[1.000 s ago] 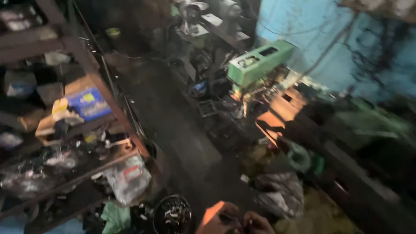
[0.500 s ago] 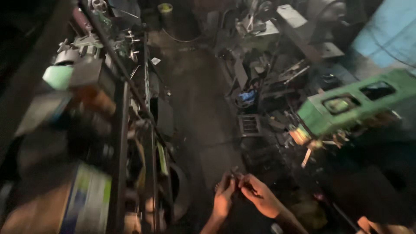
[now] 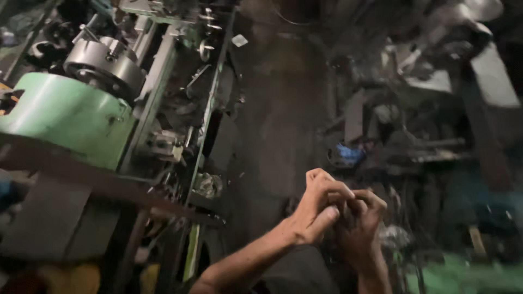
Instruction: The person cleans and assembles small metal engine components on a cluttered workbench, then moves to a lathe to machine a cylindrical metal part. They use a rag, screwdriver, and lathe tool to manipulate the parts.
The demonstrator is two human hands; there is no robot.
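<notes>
Green-painted metal marks the lathe (image 3: 65, 117) at the upper left of the frame. Low and right of centre, the left hand (image 3: 316, 209) and right hand (image 3: 359, 228) are pressed together, fingers curled around something small and dark; what is gripped cannot be told.

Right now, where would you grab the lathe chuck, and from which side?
Grip the chuck around its round steel rim, coming from the upper right. The green headstock blocks its lower-left face. Both hands, left hand and right hand, are clasped together far from it.
</notes>
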